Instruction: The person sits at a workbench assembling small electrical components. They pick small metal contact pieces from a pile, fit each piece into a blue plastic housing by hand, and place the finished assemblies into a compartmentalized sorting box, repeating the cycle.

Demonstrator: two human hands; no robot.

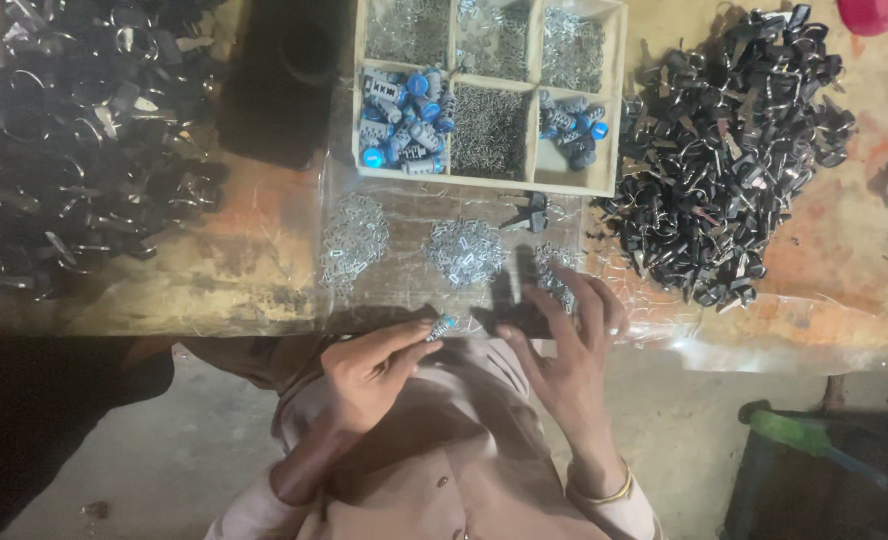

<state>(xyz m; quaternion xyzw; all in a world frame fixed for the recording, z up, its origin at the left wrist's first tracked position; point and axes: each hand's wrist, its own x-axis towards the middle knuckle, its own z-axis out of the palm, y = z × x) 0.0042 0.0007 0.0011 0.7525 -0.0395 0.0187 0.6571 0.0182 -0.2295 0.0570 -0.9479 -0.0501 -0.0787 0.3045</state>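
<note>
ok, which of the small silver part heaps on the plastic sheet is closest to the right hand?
The rightmost heap, just below the wooden tray: the right hand has its fingertips over it. The middle heap and left heap lie clear of both hands.

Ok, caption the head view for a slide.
Left hand pinches a small blue-tipped cylinder; right hand holds a black part.

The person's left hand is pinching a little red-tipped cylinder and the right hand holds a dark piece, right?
Not quite. In the head view, the little cylinder pinched by the left hand has a blue tip, not red. The right hand does hold a dark piece.
</note>
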